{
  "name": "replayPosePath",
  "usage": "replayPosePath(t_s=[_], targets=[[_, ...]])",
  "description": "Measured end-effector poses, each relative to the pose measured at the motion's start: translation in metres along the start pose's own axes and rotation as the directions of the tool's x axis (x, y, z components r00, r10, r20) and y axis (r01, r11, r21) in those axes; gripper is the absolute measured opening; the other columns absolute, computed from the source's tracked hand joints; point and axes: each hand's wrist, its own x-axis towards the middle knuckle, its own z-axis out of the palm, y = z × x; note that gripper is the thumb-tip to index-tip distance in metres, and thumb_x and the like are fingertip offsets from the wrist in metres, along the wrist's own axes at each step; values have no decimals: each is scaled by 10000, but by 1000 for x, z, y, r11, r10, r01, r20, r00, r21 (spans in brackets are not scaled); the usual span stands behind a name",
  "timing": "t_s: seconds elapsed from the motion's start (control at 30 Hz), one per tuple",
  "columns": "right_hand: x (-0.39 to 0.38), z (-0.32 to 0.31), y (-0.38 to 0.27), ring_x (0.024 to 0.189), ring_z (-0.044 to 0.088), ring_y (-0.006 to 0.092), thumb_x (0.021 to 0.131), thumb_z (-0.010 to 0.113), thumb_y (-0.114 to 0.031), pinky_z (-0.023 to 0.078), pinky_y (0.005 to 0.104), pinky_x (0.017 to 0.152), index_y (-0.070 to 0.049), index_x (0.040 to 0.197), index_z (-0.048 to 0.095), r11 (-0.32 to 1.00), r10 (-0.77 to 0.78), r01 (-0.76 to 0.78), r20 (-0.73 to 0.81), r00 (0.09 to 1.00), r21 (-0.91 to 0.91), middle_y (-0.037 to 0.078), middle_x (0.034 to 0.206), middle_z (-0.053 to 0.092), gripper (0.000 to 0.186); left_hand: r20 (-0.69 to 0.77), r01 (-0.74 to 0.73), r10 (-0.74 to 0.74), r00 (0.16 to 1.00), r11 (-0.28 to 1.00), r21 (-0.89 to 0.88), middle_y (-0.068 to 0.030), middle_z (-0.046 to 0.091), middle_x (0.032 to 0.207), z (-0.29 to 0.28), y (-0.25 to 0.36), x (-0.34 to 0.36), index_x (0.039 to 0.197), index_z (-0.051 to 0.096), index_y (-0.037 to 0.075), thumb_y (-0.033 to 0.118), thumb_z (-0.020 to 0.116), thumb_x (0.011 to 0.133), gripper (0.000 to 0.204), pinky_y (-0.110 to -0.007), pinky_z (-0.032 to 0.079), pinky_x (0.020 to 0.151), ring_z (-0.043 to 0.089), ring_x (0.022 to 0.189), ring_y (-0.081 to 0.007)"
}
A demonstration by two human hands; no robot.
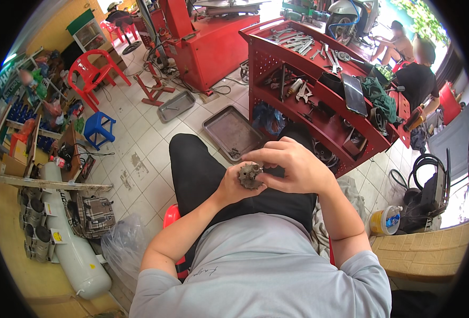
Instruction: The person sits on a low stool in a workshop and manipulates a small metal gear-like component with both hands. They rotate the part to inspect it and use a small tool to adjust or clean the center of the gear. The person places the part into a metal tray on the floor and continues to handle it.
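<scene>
My left hand [228, 186] is closed around a round, toothed metal part [249, 178], greyish brown and grimy, held upright above my lap. Its end face, with small holes and a raised knob, points up at me. The lower portion is hidden inside my fist. From the right, my right hand [298, 167] reaches over with bent fingers. Its thumb presses against the part's near right side while the index finger lies along the far edge. Whether a smaller piece sits between those fingertips is too small to tell.
Beyond my knees a metal tray [233, 130] holds small dark pieces. A smaller tray [176, 106] lies farther off. The red tool cart [319, 100] at right carries wrenches [298, 42]. A blue stool [100, 130] and red chair [94, 74] stand left. Two people sit at far right.
</scene>
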Motion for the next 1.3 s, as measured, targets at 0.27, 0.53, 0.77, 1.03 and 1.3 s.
replayPosePath(t_s=[0.27,0.53,0.77,1.03,1.3], targets=[[2,-2,-7,698,618,214,817,729,-252,434,335,766,-78,941,668,998,39,-37,-38,999,43,35,792,654,222,47,57,-56,997,998,-3,-36,675,876,-3,-3,-3,979,633,38,104,837,719,337,-269,527,716,638,780,-105],[1,-6,0,710,629,204,809,746,-273,431,336,763,-85,936,652,997,64,-62,57,996,-48,31,780,643,246,23,40,-40,999,999,34,-29,652,818,-3,2,-1,948,624,54,122,854,694,349,-299,516,668,619,719,-120],[-1,-3,4,713,635,185,797,762,-290,429,338,755,-91,908,621,986,61,-43,108,992,-159,20,735,626,267,43,61,-62,997,998,21,-33,680,862,-4,2,-1,986,636,50,120,852,695,369,-299,529,693,650,758,-116],[-1,3,5,679,617,194,794,776,-328,428,343,743,-87,915,621,1000,4,-2,53,999,-29,10,697,614,311,20,27,-27,999,1000,14,-35,675,845,-1,5,2,969,631,53,135,853,699,359,-300,531,699,653,753,-131],[0,2,1,663,621,194,799,774,-348,426,332,742,-83,904,650,999,10,-8,-58,998,40,9,708,629,311,25,56,-56,998,998,-21,-38,666,828,-3,-2,-2,943,626,58,122,861,690,352,-295,523,674,640,724,-126]])
